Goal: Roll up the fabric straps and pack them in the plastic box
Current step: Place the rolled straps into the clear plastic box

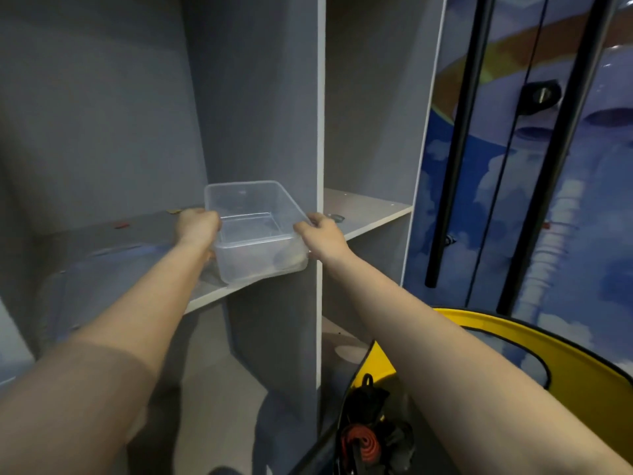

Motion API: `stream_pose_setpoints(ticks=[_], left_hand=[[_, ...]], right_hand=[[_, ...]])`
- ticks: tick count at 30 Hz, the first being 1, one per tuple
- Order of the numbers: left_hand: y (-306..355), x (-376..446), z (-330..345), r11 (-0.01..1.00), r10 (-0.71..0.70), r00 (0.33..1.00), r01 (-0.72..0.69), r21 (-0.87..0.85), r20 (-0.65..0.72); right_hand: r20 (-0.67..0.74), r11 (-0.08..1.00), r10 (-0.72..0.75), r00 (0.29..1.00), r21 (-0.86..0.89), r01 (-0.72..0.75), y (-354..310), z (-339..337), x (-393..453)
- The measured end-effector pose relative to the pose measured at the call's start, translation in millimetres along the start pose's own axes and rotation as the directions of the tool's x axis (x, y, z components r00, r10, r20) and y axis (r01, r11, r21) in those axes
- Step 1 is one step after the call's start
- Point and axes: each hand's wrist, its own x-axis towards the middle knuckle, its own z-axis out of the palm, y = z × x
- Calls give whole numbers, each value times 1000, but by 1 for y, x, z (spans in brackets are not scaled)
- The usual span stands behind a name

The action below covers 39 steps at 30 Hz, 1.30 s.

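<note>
Looking down from the head camera: one clear plastic box (255,231), lidless, held out in front of a grey shelf unit (320,132) at about the level of its middle shelf (363,210). Nothing clearly lying inside the box — only faint dark smudges seen through its near wall, too blurred to name. Left hand (197,226) curled round the box's left rim, right hand (320,233) curled round the right rim; two hands, both gripping, both forearms stretched forward. Down at the lower right, one yellow round container (548,341) with a black edge, open at the top. Beside its dark-edged rim, a heap of black fabric straps (373,402) with one red strap (363,445) wound into a coil — exact count of the black ones impossible to tell. On the shelf, a few small bits: one red (120,225), one yellowish (174,211), one dark round piece (337,218) just right of the right hand.
</note>
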Motion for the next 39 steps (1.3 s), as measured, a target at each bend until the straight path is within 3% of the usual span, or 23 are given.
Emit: stream_pose_setpoints(ticks=[8,14,23,29,33,39], left_hand=[[6,-64,7,998,53,998,-51,-39,31],[9,-124,18,995,70,992,-62,-73,106],[-13,-206,88,999,30,956,-38,20,291],[-48,-246,142,999,-32,883,17,36,469],[-79,-266,176,986,-162,782,143,79,601],[-131,-291,222,964,-265,665,167,207,698]], right_hand=[[89,978,127,988,153,-140,5,-53,-31],[77,959,152,985,232,-166,21,-92,-57],[-126,981,171,977,110,-157,77,-166,-91],[-232,944,328,916,48,-326,140,-213,-121],[-304,920,368,879,-21,-392,188,-231,-147],[-395,842,498,772,8,-539,256,-241,-188]])
